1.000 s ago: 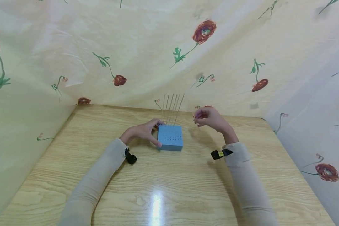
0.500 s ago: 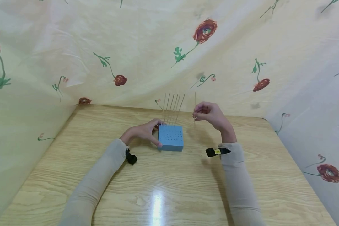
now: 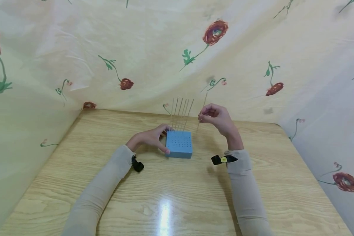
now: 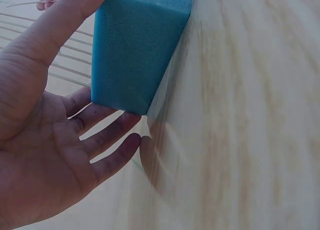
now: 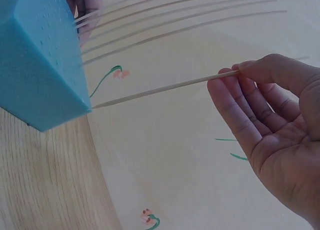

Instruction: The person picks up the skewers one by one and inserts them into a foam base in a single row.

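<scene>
A blue block (image 3: 179, 153) with rows of small holes in its top sits on the table. Several thin wooden skewers (image 3: 188, 115) stand along its back edge, leaning slightly right. My left hand (image 3: 149, 137) holds the block from the left, thumb at the front corner and fingers behind. Right of the block, my right hand (image 3: 219, 119) pinches another skewer (image 5: 165, 90) between thumb and fingertips. In the right wrist view, that skewer's pointed end appears near the block's corner; whether it touches cannot be told. The left wrist view shows the block's side (image 4: 135, 54) against the left palm side.
The wood-grain table (image 3: 177, 186) extends around the block and both forearms. A flower-printed cloth (image 3: 153, 49) hangs behind the table and along its sides. Black straps with small devices are on both wrists.
My right hand has moved left toward the block, and its skewer has turned upright, then tilted with its top to the right. The left hand and block stay in place.
</scene>
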A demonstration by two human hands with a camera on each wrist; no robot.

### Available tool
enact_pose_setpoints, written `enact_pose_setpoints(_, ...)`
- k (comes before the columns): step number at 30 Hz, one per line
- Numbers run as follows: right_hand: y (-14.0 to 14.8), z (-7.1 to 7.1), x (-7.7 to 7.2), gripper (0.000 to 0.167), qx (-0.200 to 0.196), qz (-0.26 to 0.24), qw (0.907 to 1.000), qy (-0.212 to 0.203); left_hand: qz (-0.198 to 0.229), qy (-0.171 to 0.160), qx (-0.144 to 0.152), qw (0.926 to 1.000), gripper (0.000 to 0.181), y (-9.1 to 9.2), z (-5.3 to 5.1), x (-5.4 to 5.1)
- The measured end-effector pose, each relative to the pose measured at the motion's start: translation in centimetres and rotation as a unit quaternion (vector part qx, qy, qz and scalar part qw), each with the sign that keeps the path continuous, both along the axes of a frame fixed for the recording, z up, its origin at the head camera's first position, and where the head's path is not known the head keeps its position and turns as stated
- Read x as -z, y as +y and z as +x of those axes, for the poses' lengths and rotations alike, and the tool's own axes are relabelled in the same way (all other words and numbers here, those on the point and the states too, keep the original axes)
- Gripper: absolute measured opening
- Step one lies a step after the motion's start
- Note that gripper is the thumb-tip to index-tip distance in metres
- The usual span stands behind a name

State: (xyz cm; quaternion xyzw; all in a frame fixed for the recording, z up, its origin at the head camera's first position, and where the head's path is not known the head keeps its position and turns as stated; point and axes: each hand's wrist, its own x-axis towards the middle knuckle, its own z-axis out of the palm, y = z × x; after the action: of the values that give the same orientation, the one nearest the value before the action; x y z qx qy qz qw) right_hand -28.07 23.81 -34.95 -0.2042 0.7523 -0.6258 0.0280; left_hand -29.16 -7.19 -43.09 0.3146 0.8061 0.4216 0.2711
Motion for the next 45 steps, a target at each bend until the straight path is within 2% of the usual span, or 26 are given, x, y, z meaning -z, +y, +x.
enact_pose_setpoints(18, -1.3, -0.2, 0.9, 0.015, 0.003, -0.019, 0.9997, 0.017, -0.002, 0.002, 0.003, 1.0, 0.102, -0.2, 0.0, 0.1)
enact_pose_setpoints(45, -2.6, -0.2, 1.2, 0.016, 0.007, -0.039, 0.9979, 0.051, 0.002, 0.008, 0.0, 1.0, 0.099, 0.1, 0.0, 0.0)
